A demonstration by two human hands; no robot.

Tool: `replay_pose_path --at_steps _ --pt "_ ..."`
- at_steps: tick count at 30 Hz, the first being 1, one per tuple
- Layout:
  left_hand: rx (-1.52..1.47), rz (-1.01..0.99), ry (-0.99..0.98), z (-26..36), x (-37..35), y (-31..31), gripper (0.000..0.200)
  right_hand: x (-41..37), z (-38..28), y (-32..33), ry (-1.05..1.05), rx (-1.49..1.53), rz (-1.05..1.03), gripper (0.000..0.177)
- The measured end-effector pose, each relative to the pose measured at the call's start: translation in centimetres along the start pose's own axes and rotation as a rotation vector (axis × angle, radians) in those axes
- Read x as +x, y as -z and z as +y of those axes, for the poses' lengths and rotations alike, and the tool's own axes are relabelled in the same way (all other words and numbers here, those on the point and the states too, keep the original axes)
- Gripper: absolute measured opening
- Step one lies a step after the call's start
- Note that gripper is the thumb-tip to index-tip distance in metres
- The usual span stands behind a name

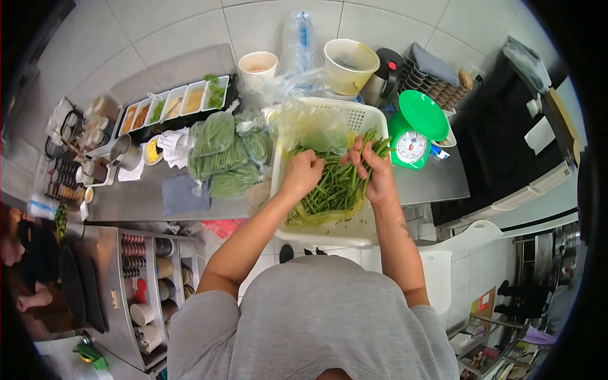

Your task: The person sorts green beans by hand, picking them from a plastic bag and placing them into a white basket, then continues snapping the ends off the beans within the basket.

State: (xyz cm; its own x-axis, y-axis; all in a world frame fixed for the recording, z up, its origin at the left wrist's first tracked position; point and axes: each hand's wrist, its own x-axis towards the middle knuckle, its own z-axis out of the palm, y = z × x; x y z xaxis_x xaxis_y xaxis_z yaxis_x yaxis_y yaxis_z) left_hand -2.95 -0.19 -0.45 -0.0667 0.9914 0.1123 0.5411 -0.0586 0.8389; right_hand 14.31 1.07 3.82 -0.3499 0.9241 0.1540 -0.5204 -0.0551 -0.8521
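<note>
Two hands down in the white basket [372,118], just beside each other. On the left hand [303,172]: knuckles up, fingers [311,162] curled shut into the heap of green stems [329,196], clutching a small clump. On the right hand [380,177]: fingers [365,159] wrapped tight round a thicker bunch, stem ends poking out above the fist and fanning toward the far rim. Rest of the stems heaped between and beneath both fists, on a yellowish clear plastic bag [304,126] bunched up beyond the left fingers.

Now for writing. Just right of the right fingers, a green kitchen scale [423,113] with a white dial, numerals too small to read. Well left of the left fingers, white paper slips [171,140], print too blurred to make out.

Containers next. Just left of the left fingers, clear bags [218,149] stuffed with greens, lying on the steel counter [126,202]. Further left, a black tray of white tubs [174,104] with orange, green and tan fillings, leafy herbs in the end tub. Below that, a small bowl [152,152] of something yellow. Beyond the fingers, against the tiled wall: a paper cup [258,63] with a pale filling, a beige plastic jug [348,63], contents hard to tell, and a black flask [387,75] with a red button.
</note>
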Motion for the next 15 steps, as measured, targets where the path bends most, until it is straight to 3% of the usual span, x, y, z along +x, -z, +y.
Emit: replay_pose_path --at_steps 4,6,9,12,15 --pt "-0.33 -0.273 0.031 2.2 -1.9 2.0 0.025 0.4 0.3 0.9 0.016 0.19 0.047 0.019" --pt "-0.614 -0.339 0.067 3.6 -2.7 1.9 0.025 0.5 0.5 0.9 0.046 0.087 0.072 0.02" --pt "-0.633 -0.225 0.129 4.0 -2.8 0.7 0.021 0.6 0.9 0.3 0.095 -0.009 0.106 0.02" --pt "-0.44 -0.021 -0.019 3.5 -2.8 -0.3 0.019 0.3 0.8 -0.6 0.123 -0.104 0.101 0.021" --pt "-0.366 0.042 0.163 1.5 -0.5 -0.4 0.018 -0.6 0.0 -2.7 0.153 -0.157 0.089 0.021"
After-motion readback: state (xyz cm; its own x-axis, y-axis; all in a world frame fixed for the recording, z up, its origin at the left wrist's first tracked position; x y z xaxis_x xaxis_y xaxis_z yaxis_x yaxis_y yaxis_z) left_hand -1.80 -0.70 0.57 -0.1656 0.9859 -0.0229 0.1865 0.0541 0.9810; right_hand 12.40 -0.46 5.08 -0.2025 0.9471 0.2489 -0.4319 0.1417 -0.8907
